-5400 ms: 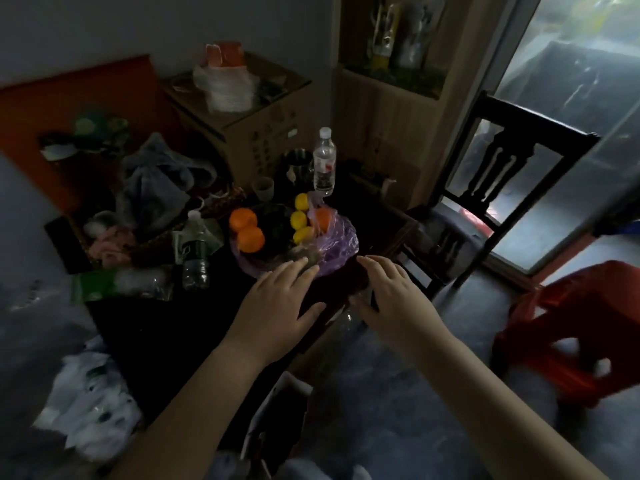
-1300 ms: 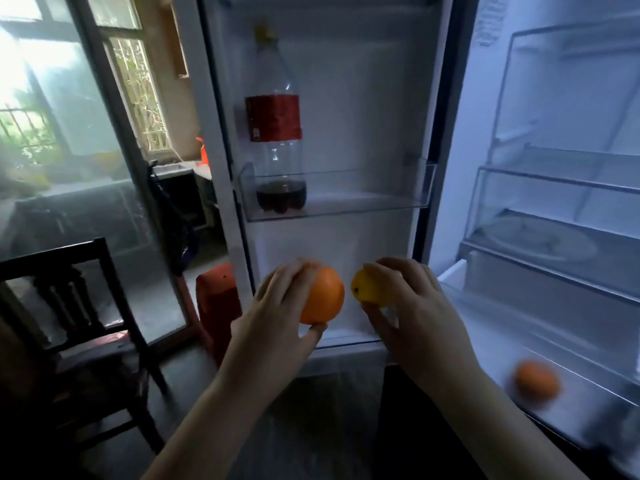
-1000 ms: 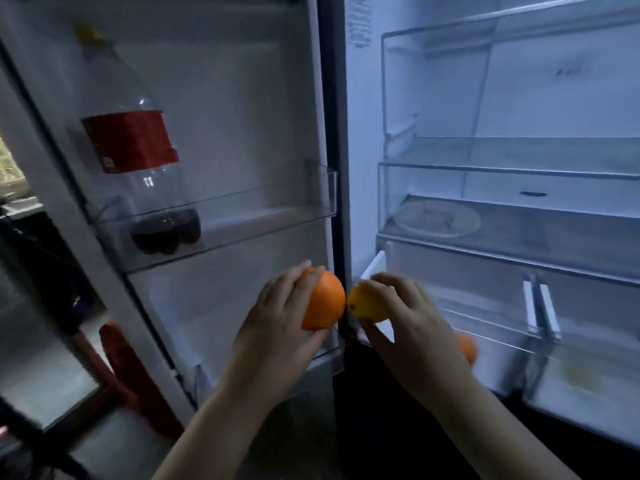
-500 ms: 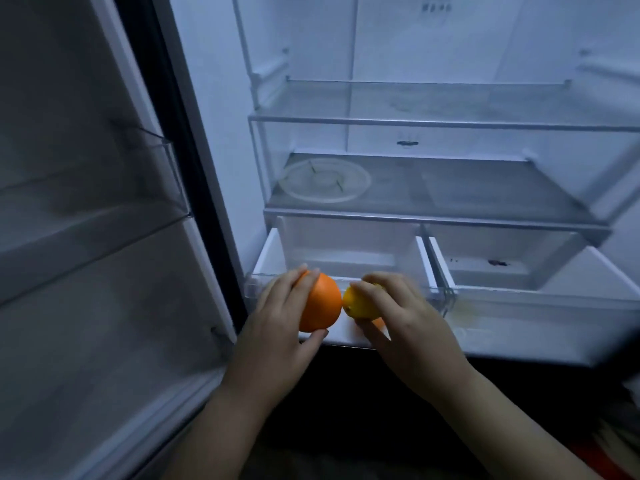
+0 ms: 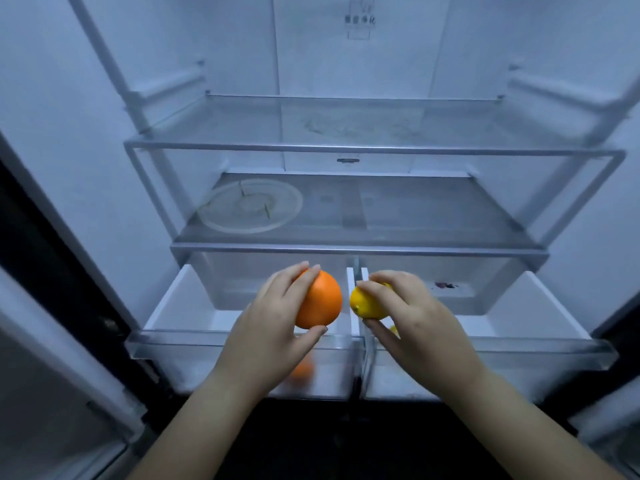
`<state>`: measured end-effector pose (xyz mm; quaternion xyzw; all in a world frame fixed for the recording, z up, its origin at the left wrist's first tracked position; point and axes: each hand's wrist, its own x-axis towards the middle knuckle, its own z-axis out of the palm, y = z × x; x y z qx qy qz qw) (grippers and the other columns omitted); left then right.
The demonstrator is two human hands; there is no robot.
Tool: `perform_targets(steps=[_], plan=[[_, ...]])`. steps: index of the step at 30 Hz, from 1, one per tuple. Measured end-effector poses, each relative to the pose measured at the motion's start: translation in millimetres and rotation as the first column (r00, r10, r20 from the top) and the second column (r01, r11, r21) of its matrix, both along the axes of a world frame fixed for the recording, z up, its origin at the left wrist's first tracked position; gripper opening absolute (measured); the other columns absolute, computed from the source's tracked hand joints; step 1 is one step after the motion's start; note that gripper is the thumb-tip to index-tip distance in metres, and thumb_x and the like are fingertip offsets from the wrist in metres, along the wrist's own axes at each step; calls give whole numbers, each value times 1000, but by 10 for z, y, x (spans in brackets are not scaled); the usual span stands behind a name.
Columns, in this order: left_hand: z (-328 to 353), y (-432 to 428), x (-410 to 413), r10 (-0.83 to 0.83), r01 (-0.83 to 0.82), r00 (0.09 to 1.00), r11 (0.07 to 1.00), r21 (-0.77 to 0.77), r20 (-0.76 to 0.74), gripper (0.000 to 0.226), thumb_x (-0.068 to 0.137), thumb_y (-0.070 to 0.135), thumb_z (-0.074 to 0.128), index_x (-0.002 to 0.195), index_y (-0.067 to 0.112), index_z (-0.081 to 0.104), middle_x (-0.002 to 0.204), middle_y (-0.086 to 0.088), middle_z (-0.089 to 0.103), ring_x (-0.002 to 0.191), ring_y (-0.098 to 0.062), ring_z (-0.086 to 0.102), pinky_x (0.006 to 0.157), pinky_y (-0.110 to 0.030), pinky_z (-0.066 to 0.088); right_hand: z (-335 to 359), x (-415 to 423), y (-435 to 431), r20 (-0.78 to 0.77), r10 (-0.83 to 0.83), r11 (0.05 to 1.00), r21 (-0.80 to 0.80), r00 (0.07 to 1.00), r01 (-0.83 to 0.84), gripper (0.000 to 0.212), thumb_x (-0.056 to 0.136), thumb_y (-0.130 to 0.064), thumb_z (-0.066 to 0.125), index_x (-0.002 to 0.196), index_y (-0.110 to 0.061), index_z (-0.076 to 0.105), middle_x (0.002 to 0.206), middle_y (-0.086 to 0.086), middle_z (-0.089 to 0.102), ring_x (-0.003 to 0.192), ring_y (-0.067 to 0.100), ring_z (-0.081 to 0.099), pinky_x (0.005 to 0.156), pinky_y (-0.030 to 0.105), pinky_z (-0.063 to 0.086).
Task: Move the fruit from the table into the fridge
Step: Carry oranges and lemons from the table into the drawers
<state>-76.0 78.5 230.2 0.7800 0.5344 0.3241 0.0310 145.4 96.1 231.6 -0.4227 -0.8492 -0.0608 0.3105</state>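
My left hand (image 5: 268, 327) grips an orange (image 5: 320, 299) above the left crisper drawer (image 5: 173, 344) of the open fridge. My right hand (image 5: 412, 317) holds a yellow lemon (image 5: 363, 303) over the right crisper drawer (image 5: 540, 348). Both drawers are pulled out. Another orange (image 5: 301, 370) lies in the left drawer, seen blurred through its clear front. A bit of yellow fruit (image 5: 393, 330) shows under my right hand in the right drawer.
Two glass shelves (image 5: 363, 148) span the fridge above the drawers. A round clear plate (image 5: 249, 206) lies on the lower shelf at the left. The open door's edge (image 5: 41, 341) stands at the left.
The view has turned from the fridge door to face the shelves squarely. Both hands with their fruit have moved over the open drawers. Before that, the fruit was taken from the table.
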Motion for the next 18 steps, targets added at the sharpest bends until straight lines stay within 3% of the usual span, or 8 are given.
perform_targets(steps=[8, 14, 18], plan=[[-169, 483, -19, -31, 12, 984, 994, -108, -177, 75, 76, 37, 74, 141, 27, 38, 143, 10, 39, 127, -8, 34, 86, -23, 39, -176, 740, 495, 9, -18, 978, -208, 1000, 20, 35, 85, -25, 64, 118, -22, 55, 116, -6, 50, 107, 15, 47, 83, 15, 32], [-257, 928, -215, -161, 85, 947, 960, -266, -277, 78, 76, 44, 73, 142, 32, 33, 147, 10, 36, 129, -11, 36, 93, -33, 44, -305, 969, 963, -9, 39, 908, -417, 999, -39, 37, 85, -30, 67, 120, -31, 54, 115, -12, 49, 102, 9, 50, 85, 19, 36], [-383, 1168, -226, -214, 100, 955, 884, -456, -206, 80, 74, 41, 75, 142, 36, 32, 144, 14, 34, 130, -7, 35, 99, -18, 30, -429, 1014, 1241, 12, 88, 804, -592, 996, -64, 38, 84, -32, 67, 117, -42, 51, 117, -19, 46, 106, 4, 49, 88, 29, 43]])
